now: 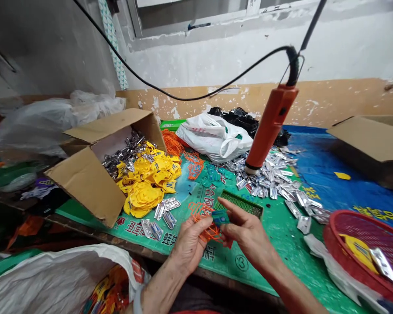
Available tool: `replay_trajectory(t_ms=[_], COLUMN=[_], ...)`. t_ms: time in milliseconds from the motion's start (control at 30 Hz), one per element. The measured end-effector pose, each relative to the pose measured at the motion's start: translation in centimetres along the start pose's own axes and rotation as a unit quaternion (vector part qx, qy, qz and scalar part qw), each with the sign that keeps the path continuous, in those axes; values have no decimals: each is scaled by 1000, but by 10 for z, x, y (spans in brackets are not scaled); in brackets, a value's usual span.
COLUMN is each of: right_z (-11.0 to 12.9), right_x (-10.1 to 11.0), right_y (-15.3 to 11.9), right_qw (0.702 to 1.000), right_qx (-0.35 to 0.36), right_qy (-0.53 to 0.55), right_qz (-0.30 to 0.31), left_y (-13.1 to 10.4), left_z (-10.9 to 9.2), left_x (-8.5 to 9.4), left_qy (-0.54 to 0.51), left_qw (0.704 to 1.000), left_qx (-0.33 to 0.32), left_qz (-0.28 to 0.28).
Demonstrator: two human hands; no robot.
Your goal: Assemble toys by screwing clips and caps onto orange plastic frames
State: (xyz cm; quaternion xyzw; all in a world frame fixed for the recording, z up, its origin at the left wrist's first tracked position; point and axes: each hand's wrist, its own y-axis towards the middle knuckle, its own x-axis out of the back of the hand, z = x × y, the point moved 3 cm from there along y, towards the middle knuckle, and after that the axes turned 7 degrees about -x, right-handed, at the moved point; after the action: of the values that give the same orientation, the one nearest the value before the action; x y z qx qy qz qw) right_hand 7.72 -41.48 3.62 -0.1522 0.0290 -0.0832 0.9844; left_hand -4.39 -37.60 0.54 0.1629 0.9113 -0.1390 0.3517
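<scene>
Both hands meet above the front of the green table cover. My left hand (190, 242) pinches an orange openwork plastic piece (212, 232) between thumb and fingers. At its upper right edge sits a small teal plastic piece (220, 217), which my right hand (247, 229) grips with thumb and lower fingers while the index finger points up and left. The two pieces touch or overlap; whether they are joined I cannot tell. Just behind the hands lies a green mesh tray (242, 203). An orange-red power screwdriver (271, 126) hangs tip down, its end over silvery metallic pieces (271, 174).
A tipped cardboard box (88, 185) at the left spills yellow plastic pieces (150, 174) and metallic parts. Behind are a white plastic bag (212, 137) and orange pieces (173, 144). At right stands a red basket (330, 231); a white sack (52, 279) is at lower left.
</scene>
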Motion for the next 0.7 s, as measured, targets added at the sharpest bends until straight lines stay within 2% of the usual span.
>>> replay_trajectory(t_ms=[167, 300, 433, 533, 700], right_z=[-7, -11, -16, -17, -19], right_x=[10, 18, 23, 24, 30], right_y=[3, 3, 2, -1, -9], right_qw=[993, 973, 950, 932, 901], right_qx=[72, 149, 191, 190, 137], right_qy=[-89, -175, -245, -309, -410], right_qz=[-10, -17, -21, -2, 24], left_y=[-1, -2, -3, -3, -3], left_z=[6, 7, 8, 11, 16], left_x=[-10, -9, -6, -5, -6], left_qy=[11, 15, 12, -15, -57], left_qw=[1000, 999, 999, 997, 991], left_qx=[-19, -13, 10, 44, 97], left_qz=[-5, -25, -50, -60, -76])
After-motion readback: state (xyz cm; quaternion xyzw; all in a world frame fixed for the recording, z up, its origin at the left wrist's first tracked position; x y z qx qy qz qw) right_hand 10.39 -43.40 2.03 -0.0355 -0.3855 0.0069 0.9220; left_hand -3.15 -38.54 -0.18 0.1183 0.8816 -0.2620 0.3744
